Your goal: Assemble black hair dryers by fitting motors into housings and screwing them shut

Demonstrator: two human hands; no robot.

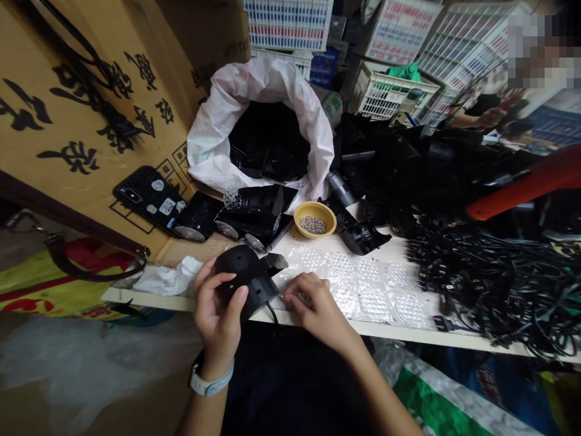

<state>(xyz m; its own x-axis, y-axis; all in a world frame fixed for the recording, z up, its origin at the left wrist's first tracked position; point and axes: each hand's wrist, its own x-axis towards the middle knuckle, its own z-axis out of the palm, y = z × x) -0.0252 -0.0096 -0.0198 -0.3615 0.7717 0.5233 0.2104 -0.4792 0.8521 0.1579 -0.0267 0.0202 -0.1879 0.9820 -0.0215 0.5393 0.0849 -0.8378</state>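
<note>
My left hand grips a round black plastic housing, which looks like a hair dryer body, with a thin black cord trailing from its underside. My right hand lies on clear bubbled plastic sheets, its curled fingertips close to the housing. Whether those fingers pinch anything small is hidden. A yellow bowl of small metal screws stands beyond the sheets. Further black housing parts lie just past my left hand.
A white sack holds black parts. Black cords are heaped on the right of the white table edge. A phone lies on a cardboard box. Plastic crates and a person's arm are behind.
</note>
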